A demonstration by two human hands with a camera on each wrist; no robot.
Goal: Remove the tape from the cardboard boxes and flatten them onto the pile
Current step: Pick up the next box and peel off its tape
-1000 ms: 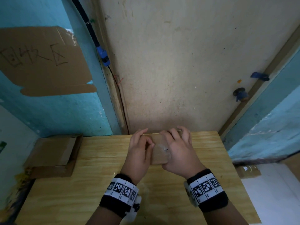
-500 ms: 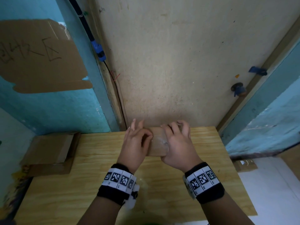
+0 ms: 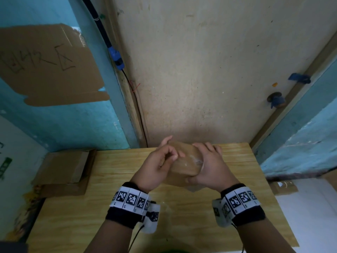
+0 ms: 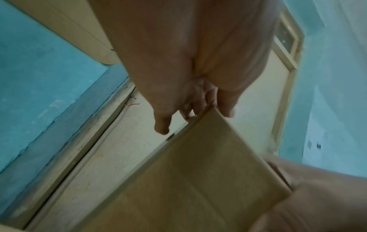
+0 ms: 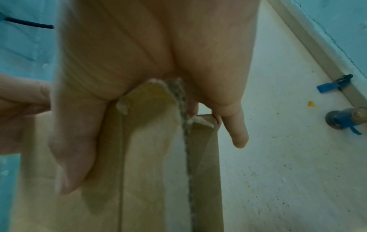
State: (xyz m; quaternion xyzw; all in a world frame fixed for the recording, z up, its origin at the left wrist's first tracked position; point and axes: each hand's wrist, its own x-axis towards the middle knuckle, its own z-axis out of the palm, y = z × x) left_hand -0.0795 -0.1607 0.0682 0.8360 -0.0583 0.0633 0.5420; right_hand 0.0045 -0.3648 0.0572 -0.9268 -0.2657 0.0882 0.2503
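I hold a small brown cardboard box (image 3: 184, 162) tilted above the wooden table (image 3: 237, 161), between both hands. My left hand (image 3: 162, 157) grips its left end with curled fingers, and its fingertips (image 4: 198, 109) hook over the box (image 4: 188, 180) edge. My right hand (image 3: 207, 165) wraps the right end, thumb (image 5: 73, 157) on one face and fingers (image 5: 238, 128) behind. Glossy clear tape (image 3: 194, 159) runs over the box top. In the right wrist view a frayed seam (image 5: 185, 141) runs along the box (image 5: 149, 157). The box's underside is hidden.
A pile of flattened cardboard (image 3: 67, 168) lies at the table's left edge. A beige door (image 3: 200, 70) stands right behind the table, with teal walls on both sides. A cardboard sign (image 3: 45, 66) hangs on the left wall. Something clear and crumpled (image 3: 166, 209) lies near my left wrist.
The box has been lifted off the table's far edge and tilted, its near end now lower. My left fingers have curled in more tightly at its left end.
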